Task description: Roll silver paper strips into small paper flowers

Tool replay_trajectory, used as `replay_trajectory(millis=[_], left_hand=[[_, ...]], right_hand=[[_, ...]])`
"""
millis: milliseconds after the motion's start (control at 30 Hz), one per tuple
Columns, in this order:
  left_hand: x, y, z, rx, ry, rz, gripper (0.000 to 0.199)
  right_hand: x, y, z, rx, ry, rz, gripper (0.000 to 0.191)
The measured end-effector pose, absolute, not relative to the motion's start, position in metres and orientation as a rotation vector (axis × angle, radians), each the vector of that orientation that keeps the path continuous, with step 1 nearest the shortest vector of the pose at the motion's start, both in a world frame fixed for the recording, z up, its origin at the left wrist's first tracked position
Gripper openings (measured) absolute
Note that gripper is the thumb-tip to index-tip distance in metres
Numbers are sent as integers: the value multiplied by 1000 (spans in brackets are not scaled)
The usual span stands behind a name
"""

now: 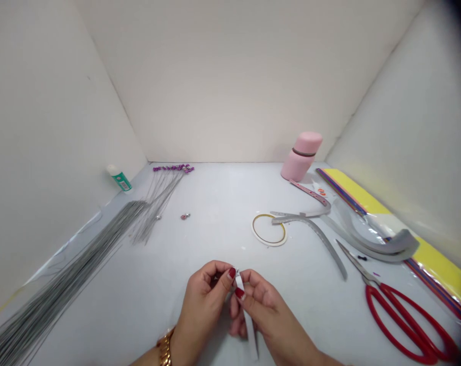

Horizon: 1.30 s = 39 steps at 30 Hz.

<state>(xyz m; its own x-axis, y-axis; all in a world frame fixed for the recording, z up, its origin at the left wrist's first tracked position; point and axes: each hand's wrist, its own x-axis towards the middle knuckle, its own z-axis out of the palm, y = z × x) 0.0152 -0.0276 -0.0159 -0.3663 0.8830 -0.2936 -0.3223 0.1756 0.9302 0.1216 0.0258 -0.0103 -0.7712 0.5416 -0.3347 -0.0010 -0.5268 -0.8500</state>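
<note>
Both forearms reach in from the bottom edge of the view, and the two hands meet low and near the centre, held close together. The left hand [203, 300] curls its fingers inward, with its thumb [230, 276] pressed forward and the red-painted nail showing. The right hand [270, 317] angles in from the lower right, its thumb [240, 293] pinching just below the left thumb, fingers curled behind.
</note>
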Motion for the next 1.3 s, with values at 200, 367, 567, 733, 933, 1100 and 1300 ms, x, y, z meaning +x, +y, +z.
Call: replay_trajectory(millis=[200,367,567,733,933,1100,1300], left_hand=[[10,-27,-13,686,1568,1436,16],[10,-27,-14,721,1595,1425,15],[9,-32,-13,1042,1801,1390,12],[8,-34,-11,1265,1890,1393,10],[2,-33,-11,1658,1888,1408,12],[-4,-33,-9,1886,1852,1275,16],[-2,-33,-9,1808,1774,1247,22]], right_hand=[[128,28,-15,-930,-1635,2131,30],[129,30,-17,-933,-1899,1897,35],[130,29,-18,-896,-1855,1963,38],[129,27,-19,-903,-1767,2073,39],[126,28,-14,-842,-1647,2148,35],[126,29,-11,-794,-1590,2187,38],[127,33,-13,-842,-1540,2155,42]])
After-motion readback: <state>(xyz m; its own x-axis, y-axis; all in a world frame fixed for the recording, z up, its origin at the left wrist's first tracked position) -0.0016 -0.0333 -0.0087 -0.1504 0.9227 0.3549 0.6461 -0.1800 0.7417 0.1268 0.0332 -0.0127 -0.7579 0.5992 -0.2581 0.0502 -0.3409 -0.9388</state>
